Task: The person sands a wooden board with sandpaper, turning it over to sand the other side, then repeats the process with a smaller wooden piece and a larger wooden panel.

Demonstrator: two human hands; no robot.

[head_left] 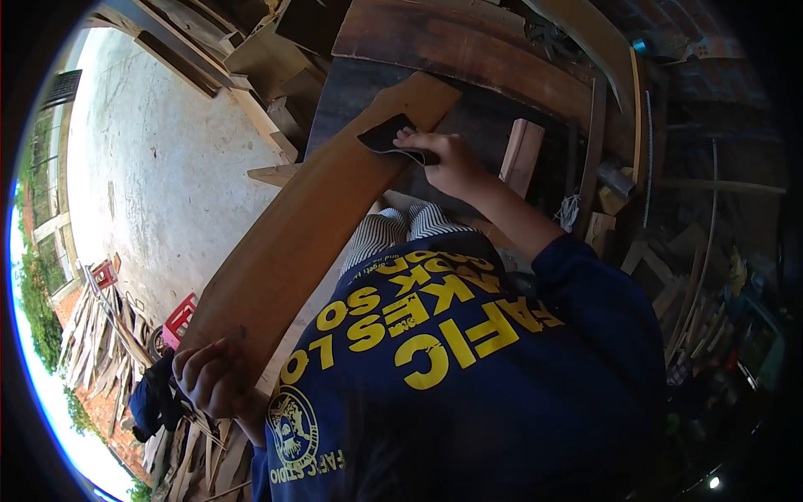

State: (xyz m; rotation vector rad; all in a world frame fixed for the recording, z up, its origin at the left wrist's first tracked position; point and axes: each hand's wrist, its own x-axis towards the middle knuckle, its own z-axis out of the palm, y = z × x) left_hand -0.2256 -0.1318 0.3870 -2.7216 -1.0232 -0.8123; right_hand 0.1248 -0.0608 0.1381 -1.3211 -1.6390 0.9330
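A long, curved wooden board (288,222) slants across the view, its far end lying on a dark tabletop (341,105) and its near end by my body. My left hand (212,376) is closed around the near end, knuckles up. Farther along, my right hand (443,157) grips a dark sheet of sandpaper (386,134), which lies against the board's face near the far end. The sheet's left edge curls up a little. Part of the board's near edge is hidden behind my left fingers.
A short wooden block (521,155) stands right of my right hand. Wide reddish-brown planks (468,52) lie at the back of the table. Scrap wood (104,330) is heaped at lower left near a red crate (181,318). More boards lean at the right.
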